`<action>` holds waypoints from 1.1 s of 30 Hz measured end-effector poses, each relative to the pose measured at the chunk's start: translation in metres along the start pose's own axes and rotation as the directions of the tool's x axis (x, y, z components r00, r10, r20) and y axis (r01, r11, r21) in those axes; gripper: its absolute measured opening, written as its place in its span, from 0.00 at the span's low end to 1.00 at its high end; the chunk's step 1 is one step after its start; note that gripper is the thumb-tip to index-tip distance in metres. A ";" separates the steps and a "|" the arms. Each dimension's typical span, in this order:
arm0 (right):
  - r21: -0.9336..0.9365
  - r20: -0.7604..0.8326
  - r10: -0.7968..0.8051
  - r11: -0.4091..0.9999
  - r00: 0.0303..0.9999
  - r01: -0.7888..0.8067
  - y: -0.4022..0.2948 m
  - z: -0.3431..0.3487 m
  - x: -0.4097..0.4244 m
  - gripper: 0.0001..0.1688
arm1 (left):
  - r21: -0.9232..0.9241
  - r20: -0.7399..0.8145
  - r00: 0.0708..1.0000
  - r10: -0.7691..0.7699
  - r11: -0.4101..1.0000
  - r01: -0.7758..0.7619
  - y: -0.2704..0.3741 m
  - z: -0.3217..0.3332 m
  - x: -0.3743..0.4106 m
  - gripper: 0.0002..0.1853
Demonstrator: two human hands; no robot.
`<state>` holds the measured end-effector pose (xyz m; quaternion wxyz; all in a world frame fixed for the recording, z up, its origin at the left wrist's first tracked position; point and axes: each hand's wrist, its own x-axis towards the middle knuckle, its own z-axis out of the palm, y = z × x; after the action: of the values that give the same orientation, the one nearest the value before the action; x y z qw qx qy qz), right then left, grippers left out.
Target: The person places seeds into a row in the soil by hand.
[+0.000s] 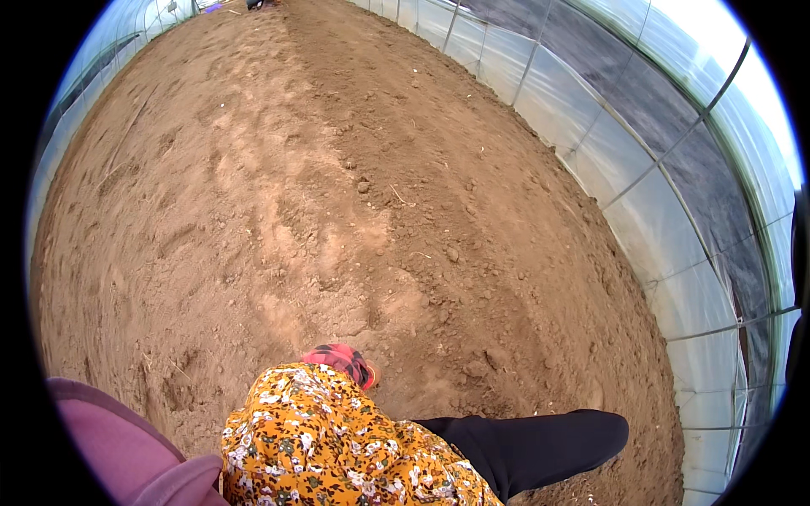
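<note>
Neither of my hands shows in the head view. Directly below me is a yellow-orange floral garment [316, 436], covering much of the bottom of the picture. Past its upper edge pokes a piece of red-and-black checked cloth [335, 357] with a tan part at its right end. Whether this is a cuff or a shoe, I cannot tell. To the right, a leg in dark trousers [538, 439] stretches sideways over the ground. Before me lies bare brown soil [354, 253], loose and lumpy, with scattered straw bits.
Clear plastic sheeting [544, 95] on metal poles curves along the right, and more sheeting [101, 69] rises at far left. A pink-purple cloth edge [120, 436] fills the lower left corner. Far ahead, a partly visible dark figure [256, 4] is near a purple object [213, 8].
</note>
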<state>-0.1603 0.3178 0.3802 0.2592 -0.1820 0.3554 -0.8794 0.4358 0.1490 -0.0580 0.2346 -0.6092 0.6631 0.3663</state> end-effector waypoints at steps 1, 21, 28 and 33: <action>0.043 0.030 -0.017 0.999 0.999 0.015 -0.012 -0.004 0.003 0.12 | -0.029 -0.031 0.999 -0.018 0.999 0.017 0.000 0.003 -0.003 0.19; 0.280 0.437 0.217 0.889 0.873 -0.362 0.081 -0.001 0.166 0.07 | 0.214 -0.136 0.990 0.027 0.977 0.003 0.037 -0.071 0.098 0.16; 0.199 0.441 0.346 0.862 0.829 -0.466 0.132 0.058 0.157 0.08 | -0.165 -0.875 0.485 0.022 0.926 -0.339 0.168 -0.334 0.011 0.14; -0.013 0.315 0.537 0.827 0.783 -0.562 0.195 0.073 0.142 0.09 | -0.153 -0.866 0.464 0.186 0.785 -0.601 0.285 -0.423 -0.052 0.12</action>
<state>-0.1732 0.0762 0.3094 0.5627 -0.1934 0.3126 -0.7404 0.2215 -0.1472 0.3007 -0.3359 -0.5659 0.7176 0.2278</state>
